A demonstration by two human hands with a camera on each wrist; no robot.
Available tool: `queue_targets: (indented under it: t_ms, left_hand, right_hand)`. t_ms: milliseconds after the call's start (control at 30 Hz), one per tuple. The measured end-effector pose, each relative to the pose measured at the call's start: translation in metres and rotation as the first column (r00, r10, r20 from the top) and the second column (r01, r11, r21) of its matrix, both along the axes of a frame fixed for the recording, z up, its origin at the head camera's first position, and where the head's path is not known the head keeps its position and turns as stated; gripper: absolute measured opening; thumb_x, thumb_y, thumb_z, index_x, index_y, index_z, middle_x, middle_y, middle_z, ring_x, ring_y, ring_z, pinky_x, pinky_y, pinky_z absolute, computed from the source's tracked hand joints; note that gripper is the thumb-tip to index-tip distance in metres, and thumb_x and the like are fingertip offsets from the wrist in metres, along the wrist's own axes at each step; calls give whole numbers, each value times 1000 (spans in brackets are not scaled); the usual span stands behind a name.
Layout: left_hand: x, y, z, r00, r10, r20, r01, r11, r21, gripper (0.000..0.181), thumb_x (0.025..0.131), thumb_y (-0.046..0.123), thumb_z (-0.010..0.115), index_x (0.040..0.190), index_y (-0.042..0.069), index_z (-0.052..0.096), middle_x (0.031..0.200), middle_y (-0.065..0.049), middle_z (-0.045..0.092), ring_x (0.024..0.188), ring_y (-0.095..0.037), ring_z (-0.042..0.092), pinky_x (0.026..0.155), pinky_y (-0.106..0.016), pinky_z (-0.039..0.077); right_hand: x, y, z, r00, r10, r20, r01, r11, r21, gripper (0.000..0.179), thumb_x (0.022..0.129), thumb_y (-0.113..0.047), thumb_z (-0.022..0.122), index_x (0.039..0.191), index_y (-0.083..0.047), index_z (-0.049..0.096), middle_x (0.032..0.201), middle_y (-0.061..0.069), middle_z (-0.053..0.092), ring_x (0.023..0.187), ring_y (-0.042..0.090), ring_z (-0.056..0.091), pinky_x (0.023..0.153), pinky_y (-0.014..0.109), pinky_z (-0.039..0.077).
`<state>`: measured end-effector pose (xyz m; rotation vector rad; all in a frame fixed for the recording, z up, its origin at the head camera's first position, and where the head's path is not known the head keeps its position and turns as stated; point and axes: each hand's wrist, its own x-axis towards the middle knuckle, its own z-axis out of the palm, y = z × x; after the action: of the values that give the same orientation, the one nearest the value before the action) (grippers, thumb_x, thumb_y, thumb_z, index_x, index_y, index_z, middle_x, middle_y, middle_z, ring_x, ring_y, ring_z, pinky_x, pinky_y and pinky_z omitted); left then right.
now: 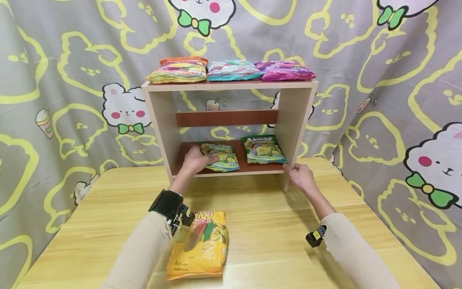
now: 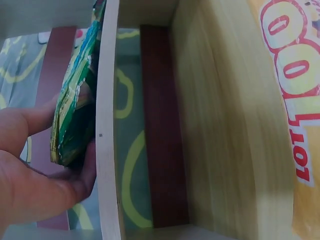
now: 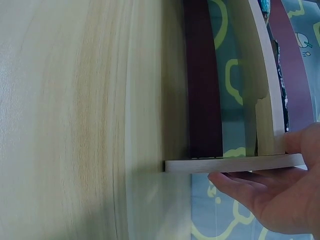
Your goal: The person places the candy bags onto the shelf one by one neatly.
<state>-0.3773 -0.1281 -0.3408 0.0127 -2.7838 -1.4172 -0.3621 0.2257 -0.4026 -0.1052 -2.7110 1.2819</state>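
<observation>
On the lower board of a small wooden shelf (image 1: 294,124), my left hand (image 1: 197,159) holds a green-and-yellow candy bag (image 1: 221,157) by its left end. The left wrist view shows the thumb on the upper face of this bag (image 2: 75,105) and the fingers at its lower side, near the board's front edge. To its right lies a second green candy bag (image 1: 264,150), close to the right side panel. My right hand (image 1: 301,176) grips that panel's front edge low down. In the right wrist view, fingers (image 3: 240,187) and thumb lie on either side of the panel (image 3: 225,165).
A yellow candy bag (image 1: 202,253) lies flat on the wooden table (image 1: 267,233), below my left forearm. Along the shelf's top sit an orange-and-yellow bag (image 1: 178,71), a turquoise bag (image 1: 234,71) and a purple bag (image 1: 285,71). A patterned curtain (image 1: 79,52) hangs behind and at both sides.
</observation>
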Motion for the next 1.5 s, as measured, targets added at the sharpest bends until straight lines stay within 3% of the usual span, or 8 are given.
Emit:
queue_targets:
  t_ms: [167, 400, 600, 767, 967, 1067, 1300, 1500]
  left_hand:
    - [1, 5, -1, 1000, -13, -8, 12, 993, -117, 57, 92, 44, 72, 122, -3, 59, 120, -22, 61, 109, -37, 56, 87, -45, 47]
    - [-2, 9, -3, 999, -32, 34, 40, 969, -245, 74, 94, 57, 63, 132, -5, 55, 138, -30, 49, 134, -51, 41, 107, -60, 38]
    - [0, 13, 0, 999, -40, -8, 36, 953, -300, 63, 94, 54, 64, 117, -5, 58, 120, -25, 56, 119, -45, 52, 96, -54, 44]
    - [5, 21, 7, 993, -76, -87, 39, 930, -366, 67, 97, 43, 65, 140, -6, 50, 139, -26, 55, 134, -47, 44, 111, -61, 36]
    - [21, 41, 19, 979, -169, -114, 113, 914, -390, 58, 99, 34, 64, 146, 2, 51, 143, -21, 56, 134, -45, 47, 110, -62, 37]
    - [33, 55, 23, 972, -215, -92, 154, 886, -436, 60, 100, 36, 64, 150, 7, 47, 146, -20, 55, 136, -45, 48, 111, -64, 36]
    - [51, 73, 13, 966, -257, 20, 218, 772, -597, 69, 100, 45, 62, 158, 18, 37, 159, -32, 31, 147, -51, 28, 116, -68, 24]
    - [53, 74, 0, 960, -281, 20, 234, 755, -613, 75, 99, 43, 64, 161, 18, 29, 159, -40, 20, 149, -56, 18, 121, -68, 16]
  right_hand:
    - [-1, 0, 0, 1000, 2, -2, -2, 1000, 0, 53, 102, -45, 52, 116, 3, 71, 111, 30, 70, 80, 35, 75, 65, 28, 51]
    - [-2, 2, -2, 1000, -3, 3, 3, 1000, -14, 54, 102, -45, 51, 119, 2, 70, 108, 29, 71, 82, 35, 76, 66, 28, 50]
    - [-1, 1, 0, 1000, -7, 11, 7, 1000, -23, 54, 102, -46, 51, 120, 2, 70, 109, 28, 70, 87, 39, 75, 67, 28, 49]
    - [-1, 1, -1, 1000, -6, 12, 6, 1000, -17, 53, 102, -45, 51, 118, 2, 70, 103, 26, 72, 90, 42, 74, 65, 28, 48]
    - [0, 1, 0, 1000, -10, 3, 10, 1000, -22, 52, 102, -44, 53, 116, 2, 71, 97, 23, 73, 86, 40, 74, 64, 28, 49]
    - [0, 2, -1, 1000, -17, -2, 17, 1000, -21, 52, 101, -44, 53, 116, 2, 72, 99, 24, 73, 81, 37, 74, 64, 28, 48]
    - [2, 1, 1, 1000, -15, 10, 16, 1000, -15, 55, 102, -46, 51, 115, 3, 71, 110, 28, 71, 86, 39, 75, 65, 29, 48]
    - [1, 0, 0, 1000, -15, 9, 15, 1000, -20, 54, 102, -45, 51, 117, 3, 71, 110, 29, 71, 75, 29, 75, 65, 29, 48]
